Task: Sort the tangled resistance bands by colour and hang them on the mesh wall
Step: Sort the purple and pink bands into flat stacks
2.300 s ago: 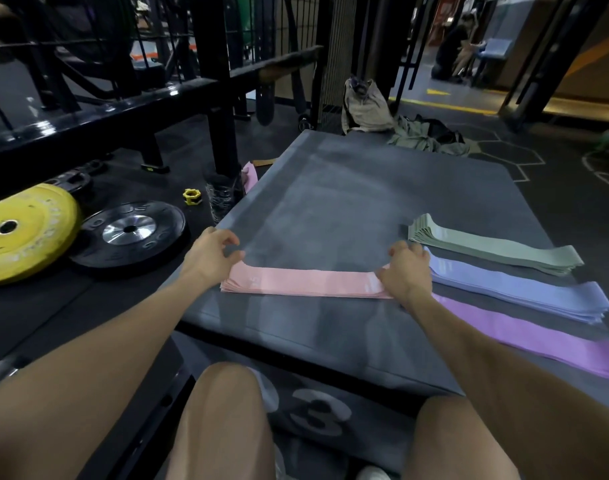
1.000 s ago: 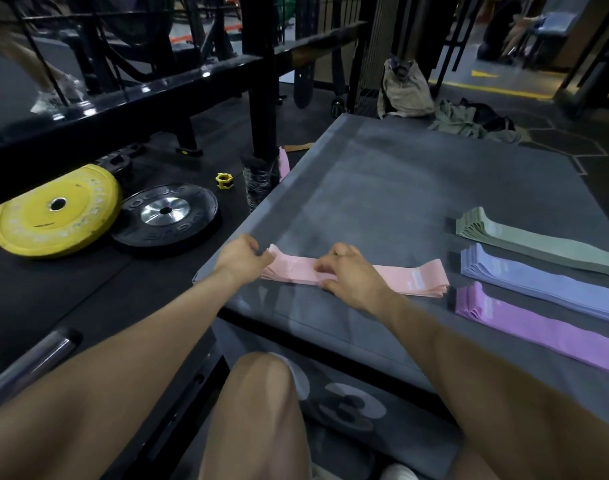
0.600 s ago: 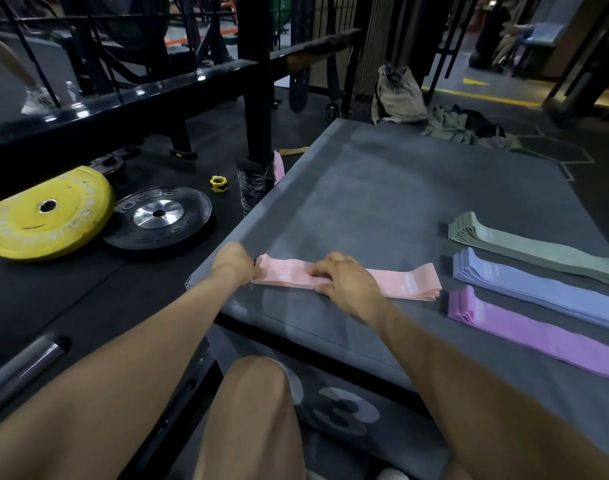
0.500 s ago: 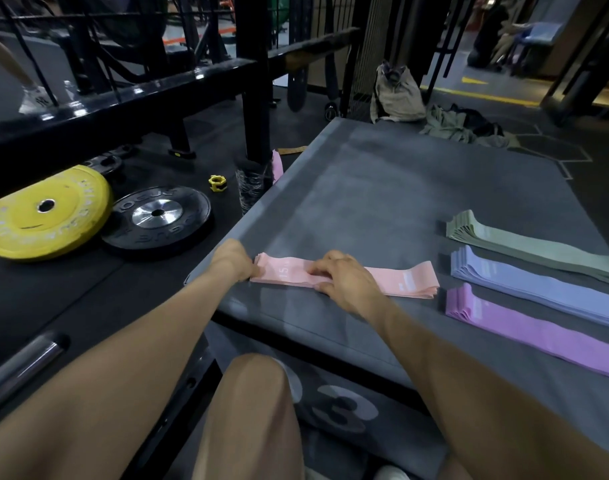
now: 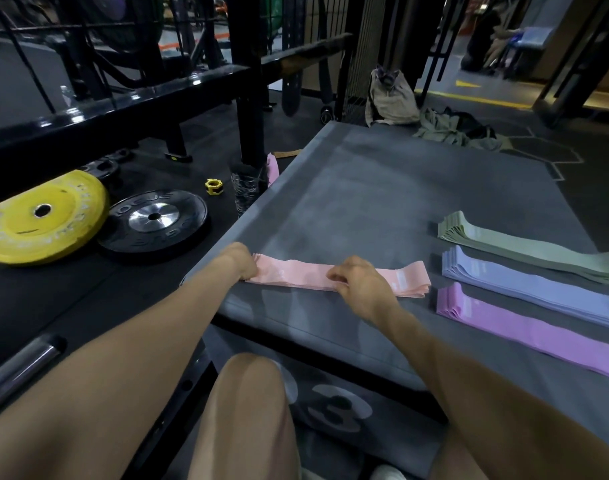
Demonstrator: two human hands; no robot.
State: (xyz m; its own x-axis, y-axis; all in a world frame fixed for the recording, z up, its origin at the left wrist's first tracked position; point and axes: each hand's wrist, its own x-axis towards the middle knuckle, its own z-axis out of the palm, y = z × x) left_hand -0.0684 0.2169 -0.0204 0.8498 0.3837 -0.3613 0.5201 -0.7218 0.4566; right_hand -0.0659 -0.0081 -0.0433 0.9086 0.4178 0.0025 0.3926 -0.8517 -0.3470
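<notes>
Both bare forearms stretched forward over the pink band stack [image 5: 334, 277]. Left hand [image 5: 242, 260] curled around its left end; right hand [image 5: 360, 284] pinching its middle, knuckles up, fingers bent.

Two bare forearms, no sleeves, no watch or wristband; left hand [image 5: 239, 259] and right hand [image 5: 360, 284] bare, no gloves or rings seen. Bare knees, legs uncovered in view. White shoe toe [image 5: 388, 472] at bottom edge
</notes>
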